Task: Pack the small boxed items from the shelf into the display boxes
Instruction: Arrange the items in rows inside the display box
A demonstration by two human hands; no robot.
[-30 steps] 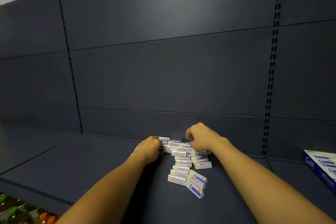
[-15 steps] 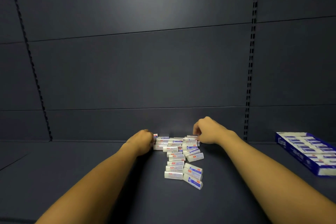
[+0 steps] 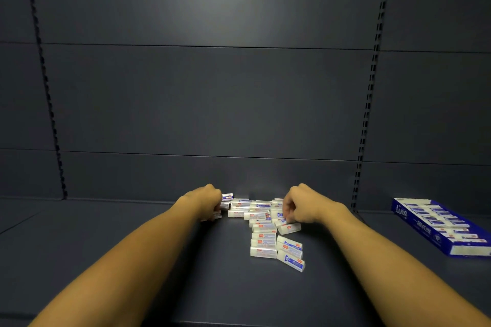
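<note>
From my seat the dark shelf [image 3: 132,233] fills the view, and the blue display box [image 3: 441,228] lies on it far to my right, already lined with rows of items. The pile of small boxed items [image 3: 261,220] sits mid-shelf between both hands, most with long axes running left to right. My right hand [image 3: 300,206] is the nearer to the display box; its fingers curl down and pinch a small box at the pile's right edge. My left hand [image 3: 210,200] is curled around several boxes at the left edge, though I can't quite count them. I judge the carry goes rightward, so the right hand should lead.
</note>
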